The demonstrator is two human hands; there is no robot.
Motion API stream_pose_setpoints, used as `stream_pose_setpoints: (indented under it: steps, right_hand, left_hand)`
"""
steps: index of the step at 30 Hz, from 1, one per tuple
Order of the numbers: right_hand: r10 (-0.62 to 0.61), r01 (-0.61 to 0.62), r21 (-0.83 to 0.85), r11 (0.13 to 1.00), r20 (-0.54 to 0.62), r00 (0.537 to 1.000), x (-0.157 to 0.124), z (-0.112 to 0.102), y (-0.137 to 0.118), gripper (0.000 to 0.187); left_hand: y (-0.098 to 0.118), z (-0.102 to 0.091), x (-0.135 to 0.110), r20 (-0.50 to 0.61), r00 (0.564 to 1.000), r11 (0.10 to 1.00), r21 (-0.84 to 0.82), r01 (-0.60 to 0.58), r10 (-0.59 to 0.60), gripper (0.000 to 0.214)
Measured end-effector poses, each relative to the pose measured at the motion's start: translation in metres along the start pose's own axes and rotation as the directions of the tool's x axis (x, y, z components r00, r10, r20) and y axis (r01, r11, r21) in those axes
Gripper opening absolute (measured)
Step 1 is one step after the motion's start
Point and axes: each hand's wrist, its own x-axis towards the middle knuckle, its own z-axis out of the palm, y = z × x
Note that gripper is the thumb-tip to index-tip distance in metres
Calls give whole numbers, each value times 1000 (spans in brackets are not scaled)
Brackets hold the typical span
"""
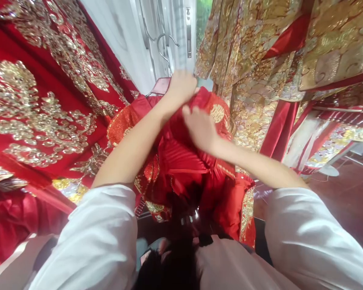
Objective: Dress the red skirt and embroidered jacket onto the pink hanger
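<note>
"Where is the garment, and how do the hands stand?"

"The red satin garment with gold embroidery (186, 155) is straight ahead, between the forearms. The person's left hand (183, 86) is curled into a fist at its neckline; whether it grips cloth or hanger is hidden. The right hand (200, 129) lies lower, against the front, fingers bent. It is blurred, so whether it pinches the cloth cannot be told."

"What crowds the edges?"

"On the left, a red gown crusted with silvery-gold sequins (39, 112) comes right up beside the garment's shoulder. On the right, shiny gold patterned clothing (254, 80) stands just beside the other shoulder. Behind the neckline are a pale curtain-like cloth (115, 40) and a white upright frame with a metal plate (188, 32). The clearest room is lower right, over the reddish tiled floor (335, 193), beyond the right forearm."

"Which way does the garment point?"

"Its neckline points away from the person, towards the bent metal hanger hook (160, 46), which rises beyond the left fist. Its long axis runs from there back towards the person's body, the shoulders spreading left and right across it. A gold-trimmed panel (246, 211) hangs low on the right."
</note>
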Motion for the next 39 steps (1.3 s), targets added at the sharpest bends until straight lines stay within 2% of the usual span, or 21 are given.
stream_pose_setpoints:
  steps: [2, 3, 5, 7, 8, 11, 13, 16, 18, 20, 22, 25, 26, 27, 29, 30, 31, 32, 34, 36, 39]
  right_hand:
    - [-52, 66, -79, 995, 162, 985, -26, 37, -9, 44]
    - [-62, 84, -95, 992, 214, 975, -34, 49, -8, 44]
    - [-74, 94, -69, 993, 258, 963, -44, 55, 5, 51]
    - [-55, 53, 13, 998, 211, 976, -45, 44, 28, 65]
    - [-18, 11, 49, 999, 155, 988, -42, 35, 42, 65]
    - [112, -110, 73, 991, -32, 993, -32, 15, 90, 48]
    - [65, -64, 19, 998, -44, 997, -28, 18, 114, 40]
    - [-16, 21, -162, 986, 34, 999, -38, 43, 126, 37]
    - [34, -9, -301, 954, 78, 996, -55, 64, 120, 33]
    - [60, 1, -374, 928, 153, 986, -75, 76, 110, 38]
    - [37, 60, -358, 932, 259, 965, -91, 74, 103, 39]
    - [-40, 96, -117, 988, 412, 910, -91, 41, 104, 28]
    - [-73, 88, -21, 996, 395, 916, -83, 25, 108, 25]
    - [-96, 80, 61, 995, 322, 942, -72, 10, 113, 23]
    - [-45, 43, 124, 991, 10, 999, -43, -13, 124, 29]
    - [-15, 35, 147, 989, -135, 991, -27, -19, 129, 34]
    - [-2, 42, 179, 983, -217, 976, -12, -21, 134, 41]
    - [-6, 62, 221, 973, -246, 969, 1, -19, 139, 46]
    - [-43, 110, 310, 944, -214, 976, 20, -7, 148, 46]
    - [-57, 123, 382, 916, -179, 982, 30, 8, 153, 47]
    - [2, 98, 494, 864, -198, 980, 35, 25, 156, 55]
  left_hand:
    - [-4, -6, -10, -35, 995, 995, 20, -98, 98, 41]
    - [-7, -10, -19, -68, 988, 990, 32, -136, 138, 43]
    - [-13, -19, -43, -178, 976, 992, 0, -128, 126, 48]
    - [-23, -25, -74, -287, 958, 1000, -5, -5, 4, 51]
    - [-29, -26, -89, -310, 947, 996, -11, 89, -88, 52]
    - [-50, -18, -127, -234, 899, 928, -62, 368, -372, 55]
    - [-65, -10, -139, -175, 877, 894, -85, 440, -448, 55]
    - [-83, -1, -139, -148, 897, 909, -99, 405, -416, 52]
    - [-92, 0, -134, -120, 921, 929, -82, 362, -370, 51]
    - [-99, -3, -131, -95, 940, 945, -56, 322, -326, 51]
    - [-107, -8, -131, -82, 960, 962, -64, 264, -269, 49]
    - [-121, -12, -135, -65, 984, 973, -171, 155, -168, 47]
    - [-125, -11, -138, -59, 987, 968, -211, 136, -152, 46]
    - [-129, -9, -140, -56, 987, 961, -242, 133, -150, 46]
    - [-136, -2, -145, -67, 983, 951, -273, 147, -171, 44]
    - [-138, 2, -146, -85, 980, 948, -281, 152, -182, 42]
    - [-140, 6, -147, -104, 976, 945, -288, 153, -189, 41]
    - [-141, 9, -148, -122, 974, 942, -300, 148, -191, 40]
    - [-143, 12, -146, -143, 971, 929, -345, 132, -191, 41]
    - [-146, 9, -141, -124, 975, 906, -406, 119, -184, 47]
    - [-154, -2, -132, -86, 980, 880, -460, 119, -178, 58]
